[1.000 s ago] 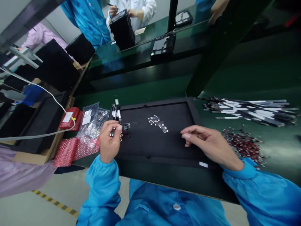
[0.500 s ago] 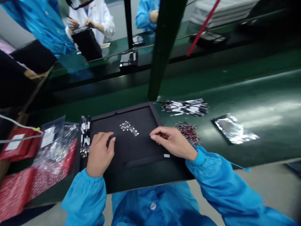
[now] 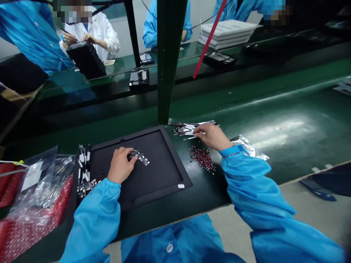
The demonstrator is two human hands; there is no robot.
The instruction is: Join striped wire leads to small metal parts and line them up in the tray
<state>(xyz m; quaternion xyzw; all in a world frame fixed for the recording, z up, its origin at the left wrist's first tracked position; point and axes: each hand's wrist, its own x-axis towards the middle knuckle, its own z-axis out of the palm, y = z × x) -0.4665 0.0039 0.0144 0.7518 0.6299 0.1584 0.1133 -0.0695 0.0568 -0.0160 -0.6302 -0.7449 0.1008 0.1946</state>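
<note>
My left hand [image 3: 120, 166] is over the black tray [image 3: 153, 175], its thumb and fingers closed at a small heap of tiny circuit boards [image 3: 144, 159]. They pinch at a piece at the heap's left side. To the right of the tray, my right hand [image 3: 212, 136] reaches into a pile of thin black-and-white flex cables [image 3: 182, 129]. Its thumb and forefinger are pinched together at the cables' right end, and the fingertips partly hide what they grip. Just below lies a scatter of tiny red and silver parts [image 3: 203, 159].
More flex cables [image 3: 83, 166] line the tray's left side. Clear bags [image 3: 35, 179] and red bubble wrap [image 3: 30, 230] lie at left. A silver bag [image 3: 246, 144] sits beyond my right wrist. A green post [image 3: 166, 73] rises behind the tray. Co-workers sit across the bench.
My right hand has moved from the tray's right edge up and right to the flex cables. My left hand has moved right onto the circuit boards. The view has shifted.
</note>
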